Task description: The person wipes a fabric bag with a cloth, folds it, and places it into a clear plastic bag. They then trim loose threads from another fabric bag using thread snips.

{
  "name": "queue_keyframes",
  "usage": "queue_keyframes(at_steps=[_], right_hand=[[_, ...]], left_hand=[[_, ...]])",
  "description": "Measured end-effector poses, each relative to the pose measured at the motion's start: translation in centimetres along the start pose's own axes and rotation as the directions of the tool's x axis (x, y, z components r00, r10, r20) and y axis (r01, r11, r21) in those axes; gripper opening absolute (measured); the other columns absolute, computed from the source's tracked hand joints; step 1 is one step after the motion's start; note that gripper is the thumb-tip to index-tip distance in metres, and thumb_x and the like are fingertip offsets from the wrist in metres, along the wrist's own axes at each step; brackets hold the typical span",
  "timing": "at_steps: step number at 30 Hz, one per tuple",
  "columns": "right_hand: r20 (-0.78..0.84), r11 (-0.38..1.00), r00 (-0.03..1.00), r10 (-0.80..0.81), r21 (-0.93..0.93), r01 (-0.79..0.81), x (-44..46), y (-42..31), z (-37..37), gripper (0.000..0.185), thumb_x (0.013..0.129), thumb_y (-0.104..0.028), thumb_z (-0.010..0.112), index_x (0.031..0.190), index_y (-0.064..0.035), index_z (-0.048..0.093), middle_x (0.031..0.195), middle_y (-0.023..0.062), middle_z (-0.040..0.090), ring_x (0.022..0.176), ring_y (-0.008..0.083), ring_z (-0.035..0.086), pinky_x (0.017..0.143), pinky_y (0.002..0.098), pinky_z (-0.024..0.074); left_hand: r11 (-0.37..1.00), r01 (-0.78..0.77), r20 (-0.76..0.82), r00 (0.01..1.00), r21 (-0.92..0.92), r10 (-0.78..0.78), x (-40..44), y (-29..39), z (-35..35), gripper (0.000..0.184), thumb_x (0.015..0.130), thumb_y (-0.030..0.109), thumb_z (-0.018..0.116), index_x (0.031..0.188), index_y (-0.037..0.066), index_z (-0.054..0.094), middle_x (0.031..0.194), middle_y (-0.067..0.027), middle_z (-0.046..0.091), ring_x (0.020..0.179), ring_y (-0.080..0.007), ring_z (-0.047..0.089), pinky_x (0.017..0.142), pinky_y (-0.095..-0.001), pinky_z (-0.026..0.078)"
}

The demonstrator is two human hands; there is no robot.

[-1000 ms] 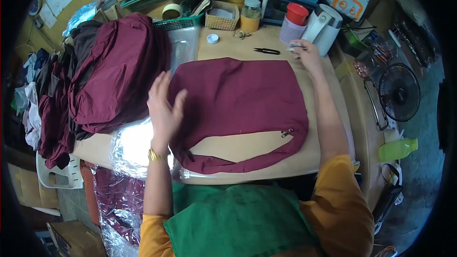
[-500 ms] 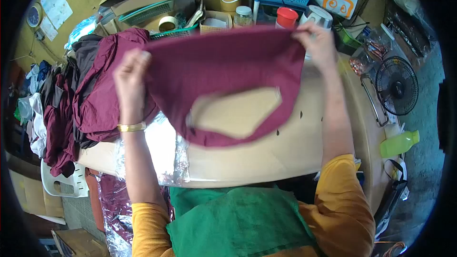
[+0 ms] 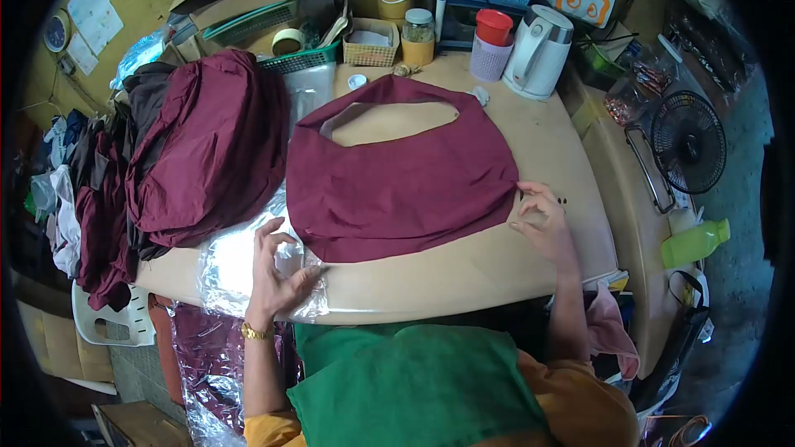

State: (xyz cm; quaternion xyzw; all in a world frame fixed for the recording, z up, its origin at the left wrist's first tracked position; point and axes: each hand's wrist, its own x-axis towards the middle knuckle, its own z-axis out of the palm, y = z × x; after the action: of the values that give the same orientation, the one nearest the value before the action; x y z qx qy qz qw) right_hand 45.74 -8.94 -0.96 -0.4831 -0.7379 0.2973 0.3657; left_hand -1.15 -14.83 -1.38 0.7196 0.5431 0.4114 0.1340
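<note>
A maroon cloth shoulder bag [image 3: 402,186] lies spread out on the table [image 3: 464,277], its strap loop at the far side and its wide body nearer me. My left hand [image 3: 280,269] is open off the bag's lower left corner, fingers apart, above a clear plastic sheet [image 3: 219,277]. Beside the bag's right edge, my right hand [image 3: 542,219] is open with bent fingers; whether a fingertip touches the cloth I cannot tell. Neither hand holds anything.
A heap of maroon cloth [image 3: 207,149] stands at the left of the table. Along the back are a yellow basket [image 3: 370,51], a glass jar [image 3: 418,41], a red cup [image 3: 494,26] and a white kettle [image 3: 538,54]. A black fan [image 3: 687,141] and green bottle [image 3: 694,244] are at right.
The bag, held up by both hands with its loop toward me, now lies on the table with its loop away. Both hands have let go and come down toward me.
</note>
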Motion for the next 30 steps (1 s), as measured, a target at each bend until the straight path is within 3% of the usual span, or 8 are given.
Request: queue_keyframes(at_steps=[6, 10, 13, 14, 19, 22, 26, 30], right_hand=[[-0.274, 0.999, 0.962, -0.013, -0.045, 0.001, 0.8, -1.2, 1.7, 0.030, 0.067, 0.003, 0.080, 0.092, -0.0016, 0.064, 0.125, 0.0121, 0.053, 0.115, 0.0239, 0.054, 0.096, 0.0351, 0.0451], [-0.186, 0.975, 0.960, -0.209, -0.115, 0.190, 3.6, 1.7, 1.9, 0.022, 0.072, 0.006, 0.077, 0.088, -0.0011, 0.064, 0.113, 0.0103, 0.059, 0.096, 0.0149, 0.058, 0.077, 0.0276, 0.0491], [-0.189, 0.923, 0.976, 0.111, 0.383, -0.031, 4.5, 2.7, 2.5, 0.020, 0.082, 0.001, 0.073, 0.099, -0.0008, 0.062, 0.092, -0.0002, 0.064, 0.087, 0.0085, 0.058, 0.081, 0.0259, 0.0476], [-0.192, 0.924, 0.975, 0.112, 0.382, -0.031, 4.4, 2.2, 2.5, 0.020, 0.082, 0.001, 0.073, 0.099, -0.0008, 0.062, 0.092, -0.0002, 0.064, 0.087, 0.0085, 0.058, 0.081, 0.0259, 0.0476], [-0.137, 0.991, 0.987, 0.086, 0.118, -0.070, 4.4, 3.2, 2.8, 0.004, 0.088, -0.001, 0.066, 0.092, 0.0010, 0.065, 0.084, 0.0046, 0.066, 0.078, 0.0116, 0.062, 0.075, 0.0258, 0.0499], [-0.343, 0.998, 0.939, 0.024, 0.059, -0.004, 4.9, 3.8, 4.1, 0.011, 0.094, -0.004, 0.057, 0.094, 0.0038, 0.065, 0.084, 0.0114, 0.070, 0.081, 0.0184, 0.069, 0.074, 0.0305, 0.0544], [-0.280, 0.999, 0.959, 0.039, -0.022, -0.047, 5.0, 2.1, 3.4, 0.017, 0.099, -0.007, 0.051, 0.093, 0.0039, 0.063, 0.083, 0.0118, 0.070, 0.076, 0.0184, 0.068, 0.074, 0.0301, 0.0539], [0.215, 0.967, 0.968, 0.128, 0.188, -0.170, 5.3, 0.6, 0.3, 0.014, 0.087, -0.012, 0.070, 0.090, -0.0005, 0.062, 0.083, 0.0093, 0.066, 0.075, 0.0175, 0.062, 0.074, 0.0288, 0.0495]], left_hand=[[0.991, -0.094, 0.008, 0.996, 0.097, 0.094, 2.6, 2.3, 0.9, 0.058, 0.071, 0.026, 0.085, 0.121, 0.007, 0.063, 0.130, -0.0147, 0.054, 0.123, -0.0341, 0.049, 0.101, -0.0461, 0.042], [0.990, -0.141, 0.001, 0.990, -0.009, 0.141, 3.6, -1.5, 2.2, 0.023, 0.076, 0.010, 0.080, 0.097, 0.004, 0.071, 0.092, -0.0107, 0.068, 0.089, -0.0271, 0.063, 0.087, -0.0384, 0.046], [0.977, 0.027, -0.109, 0.993, -0.209, -0.051, 2.9, -2.5, 3.0, 0.019, 0.078, 0.004, 0.077, 0.095, 0.001, 0.070, 0.083, -0.0062, 0.069, 0.081, -0.0204, 0.063, 0.083, -0.0344, 0.047], [0.913, 0.181, -0.099, 0.968, -0.366, -0.231, 2.6, -2.8, 3.2, 0.018, 0.078, 0.003, 0.077, 0.095, 0.001, 0.069, 0.086, -0.0053, 0.069, 0.083, -0.0188, 0.063, 0.084, -0.0340, 0.047], [0.988, -0.075, -0.048, 0.996, -0.139, 0.069, 2.7, -2.6, 3.3, 0.010, 0.085, 0.008, 0.073, 0.089, -0.001, 0.068, 0.079, -0.0063, 0.066, 0.082, -0.0155, 0.060, 0.089, -0.0308, 0.044], [0.935, 0.171, -0.100, 0.972, -0.310, -0.211, 2.5, -3.4, 4.0, 0.016, 0.090, 0.011, 0.071, 0.082, -0.001, 0.065, 0.072, -0.0055, 0.061, 0.074, -0.0155, 0.055, 0.080, -0.0320, 0.044], [0.944, 0.166, -0.178, 0.959, -0.285, -0.222, 2.3, -5.1, 4.6, 0.019, 0.097, 0.012, 0.064, 0.083, -0.001, 0.063, 0.075, -0.0053, 0.060, 0.073, -0.0136, 0.052, 0.073, -0.0292, 0.043], [0.858, 0.160, -0.096, 0.967, -0.488, -0.235, 2.6, -2.4, 3.2, 0.009, 0.095, 0.008, 0.064, 0.098, 0.000, 0.066, 0.090, -0.0057, 0.065, 0.088, -0.0144, 0.060, 0.085, -0.0281, 0.046]])
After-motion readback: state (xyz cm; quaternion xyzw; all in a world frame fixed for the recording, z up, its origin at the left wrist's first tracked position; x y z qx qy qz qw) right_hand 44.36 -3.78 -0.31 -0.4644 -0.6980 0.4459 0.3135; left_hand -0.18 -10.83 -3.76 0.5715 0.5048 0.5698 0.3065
